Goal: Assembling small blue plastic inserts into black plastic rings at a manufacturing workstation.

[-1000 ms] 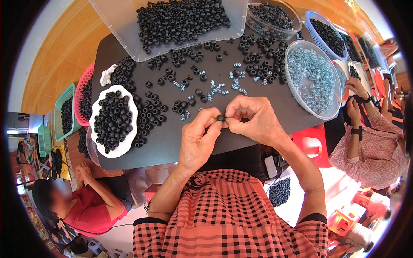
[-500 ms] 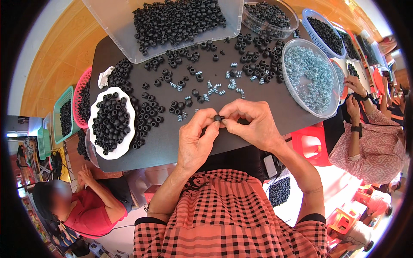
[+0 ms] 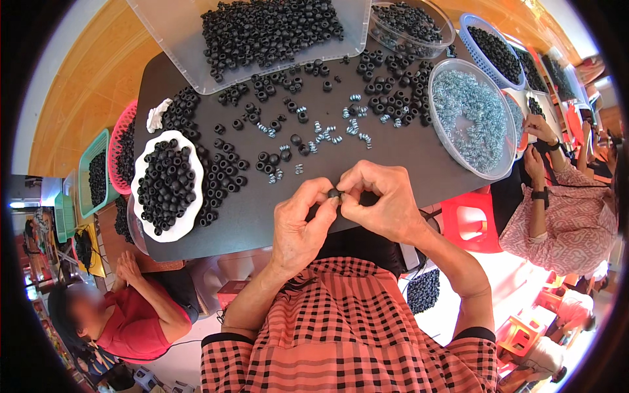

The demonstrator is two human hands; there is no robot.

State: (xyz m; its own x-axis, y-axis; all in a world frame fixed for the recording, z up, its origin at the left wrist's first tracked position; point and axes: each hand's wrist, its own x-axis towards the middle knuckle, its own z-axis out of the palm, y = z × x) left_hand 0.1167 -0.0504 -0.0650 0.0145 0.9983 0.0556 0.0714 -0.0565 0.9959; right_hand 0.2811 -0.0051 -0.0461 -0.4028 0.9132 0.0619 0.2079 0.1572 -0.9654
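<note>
My left hand (image 3: 303,219) pinches a small round black plastic piece (image 3: 333,193) between thumb and fingertips, just off the table's near edge. The fingertips of my right hand (image 3: 383,200) close on the same piece from the other side; whether they also hold a spring is hidden. Beyond my hands, small metal springs (image 3: 323,135) lie scattered on the dark table (image 3: 275,229) among loose black pieces (image 3: 267,162). Many of these pieces are hollow, with a round opening. A white scalloped plate (image 3: 187,223) heaped with black pieces (image 3: 166,187) stands to the left.
A clear bin (image 3: 177,33) of black pieces takes up the far side. At right stands a round tub (image 3: 438,131) full of springs (image 3: 475,124). One person (image 3: 144,314) sits at left, another (image 3: 560,209) at right. A red stool (image 3: 468,219) stands beside the table.
My hands have dropped slightly toward me with the black piece still pinched between them. The table and its contents appear shifted a little within the view.
</note>
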